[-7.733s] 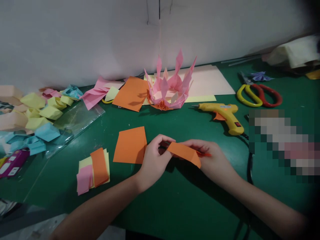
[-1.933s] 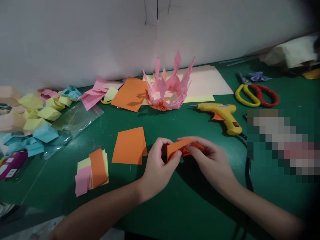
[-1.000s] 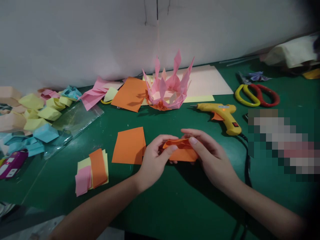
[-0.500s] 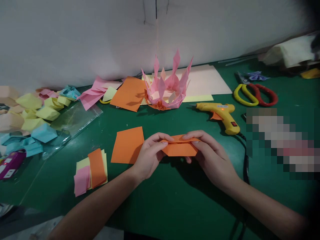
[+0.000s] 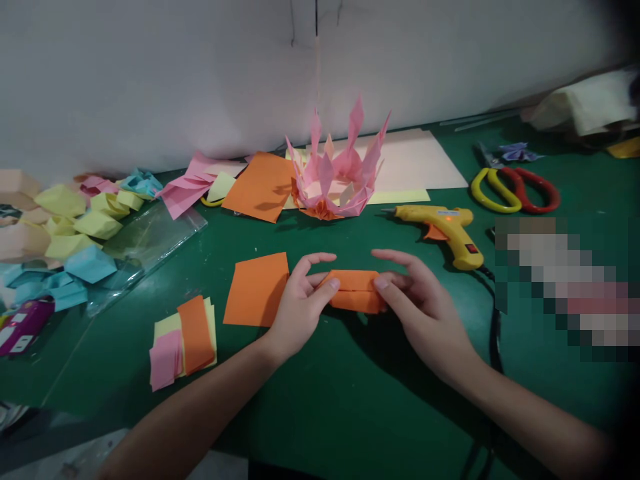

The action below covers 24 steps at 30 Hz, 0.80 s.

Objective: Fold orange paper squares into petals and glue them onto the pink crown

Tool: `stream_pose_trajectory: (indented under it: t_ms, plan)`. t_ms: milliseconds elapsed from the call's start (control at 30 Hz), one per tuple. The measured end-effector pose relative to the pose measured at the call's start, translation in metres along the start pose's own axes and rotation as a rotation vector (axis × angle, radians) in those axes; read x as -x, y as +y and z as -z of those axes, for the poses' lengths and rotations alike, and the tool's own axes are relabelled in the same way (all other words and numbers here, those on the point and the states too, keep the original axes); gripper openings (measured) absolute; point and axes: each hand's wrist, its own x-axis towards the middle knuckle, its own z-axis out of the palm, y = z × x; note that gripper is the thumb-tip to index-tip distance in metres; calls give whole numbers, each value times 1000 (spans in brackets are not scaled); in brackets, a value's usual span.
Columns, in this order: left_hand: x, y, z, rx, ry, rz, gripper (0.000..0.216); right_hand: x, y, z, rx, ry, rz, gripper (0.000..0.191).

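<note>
A folded piece of orange paper (image 5: pixel 356 291) is held between my two hands, a little above the green table, with a seam running along its length. My left hand (image 5: pixel 305 297) grips its left end, the thumb pressed on the front and the index finger raised off it. At the right end, my right hand (image 5: pixel 425 300) holds it with the thumb in front; its index finger is lifted too. Fingers behind the paper are partly hidden. A flat orange sheet (image 5: pixel 256 290) lies just left of my left hand.
Ahead stands a pink paper crown (image 5: pixel 325 177). A yellow glue gun (image 5: pixel 450 230) with a lit light and scissors (image 5: pixel 515 190) lie to the right. On the left are small paper slips (image 5: pixel 197 333), folded paper pieces (image 5: pixel 95 227) and a purple object (image 5: pixel 27 327).
My index fingers have lifted off the orange paper. Its top edge is folded over, and my thumbs now press on its front. The view has shifted slightly.
</note>
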Motion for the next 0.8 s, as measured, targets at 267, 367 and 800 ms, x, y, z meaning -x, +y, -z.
stream_pose_trajectory:
  t_ms: [267, 367, 800]
  plan:
    - [-1, 0, -2, -114, 82, 36, 23, -3, 1, 2, 150, 45, -60, 26]
    - [-2, 0, -1, -174, 160, 36, 24, -3, 0, 3, 184, 58, -87, 26]
    - [-2, 0, 3, -90, 169, 61, 25, -4, -3, 3, 167, 38, -184, 31]
